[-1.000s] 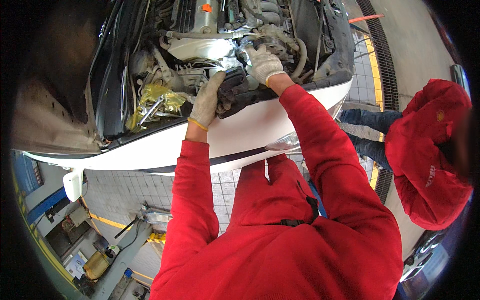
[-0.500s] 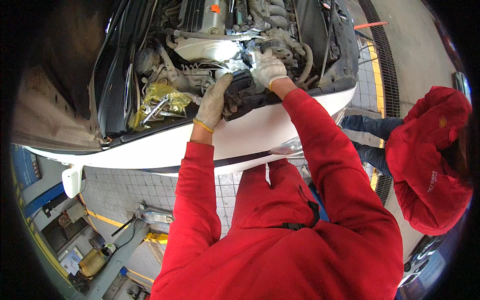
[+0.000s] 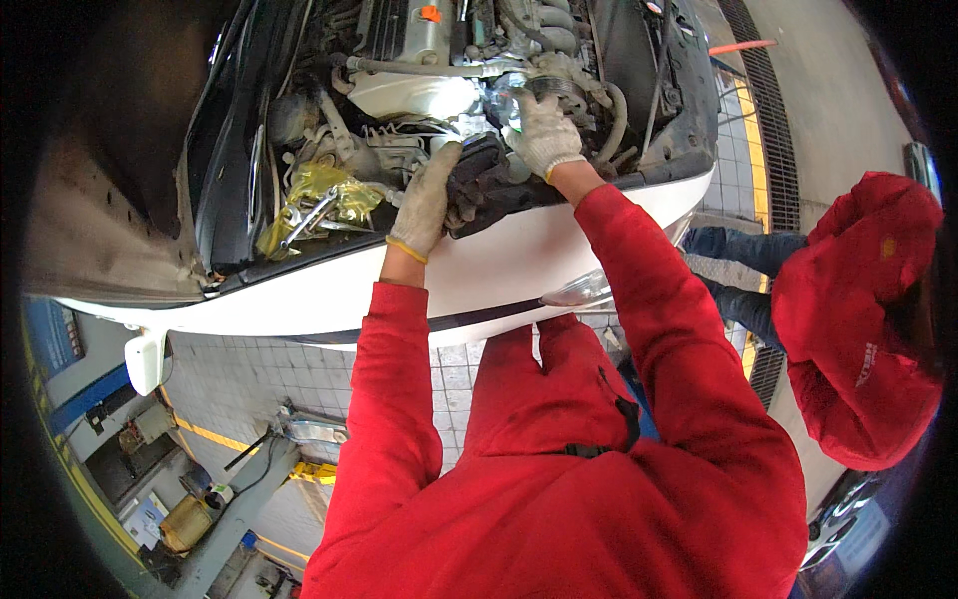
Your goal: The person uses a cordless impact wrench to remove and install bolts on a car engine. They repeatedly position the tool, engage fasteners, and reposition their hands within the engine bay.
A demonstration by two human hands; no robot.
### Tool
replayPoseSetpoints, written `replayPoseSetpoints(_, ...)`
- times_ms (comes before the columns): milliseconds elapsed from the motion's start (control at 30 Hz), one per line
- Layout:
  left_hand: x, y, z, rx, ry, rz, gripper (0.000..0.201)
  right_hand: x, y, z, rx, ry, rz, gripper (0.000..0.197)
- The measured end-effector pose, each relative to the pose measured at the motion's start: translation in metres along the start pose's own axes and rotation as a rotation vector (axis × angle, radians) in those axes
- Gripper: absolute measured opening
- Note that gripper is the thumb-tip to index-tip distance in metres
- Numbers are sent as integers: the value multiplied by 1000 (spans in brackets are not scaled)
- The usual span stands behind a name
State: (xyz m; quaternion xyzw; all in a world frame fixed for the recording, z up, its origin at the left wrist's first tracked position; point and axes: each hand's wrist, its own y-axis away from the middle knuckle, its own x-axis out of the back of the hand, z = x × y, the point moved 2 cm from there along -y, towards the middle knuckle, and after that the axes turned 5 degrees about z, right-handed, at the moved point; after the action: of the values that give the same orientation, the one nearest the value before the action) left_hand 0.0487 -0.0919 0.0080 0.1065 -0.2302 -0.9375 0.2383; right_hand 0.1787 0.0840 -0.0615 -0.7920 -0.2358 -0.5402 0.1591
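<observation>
Both my hands wear pale work gloves and reach into a car's engine bay over the white front bumper [image 3: 479, 265]. My left hand [image 3: 427, 195] is closed along the left side of a dark, boxy part [image 3: 477, 185] near the front edge; its fingertips are partly hidden. Farther right, my right hand [image 3: 547, 135] has its thumb and fingers apart, beside a ribbed pulley [image 3: 559, 92]. Nothing held shows in it, though its fingertips are partly hidden among the parts. Bright light falls on a pale metal cover [image 3: 399, 97] between and beyond the hands.
Wrenches [image 3: 311, 218] lie on a crumpled yellow bag [image 3: 344, 195] at the bay's left front. A curved hose [image 3: 617, 125] runs right of my right hand. A person in a red jacket [image 3: 848, 319] stands at the right, near a floor grate [image 3: 768, 130].
My right hand has shifted slightly right, and its thumb and fingers have spread apart. My left hand stays almost in place at the dark part.
</observation>
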Motion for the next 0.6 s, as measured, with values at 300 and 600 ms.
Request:
replayPoseSetpoints(300,-14,-10,-3,143,125,100,44,-4,0,20,-152,-228,151,59)
replayPoseSetpoints(600,-47,-30,14,65,-82,107,47,5,2,30,-113,-298,110,61)
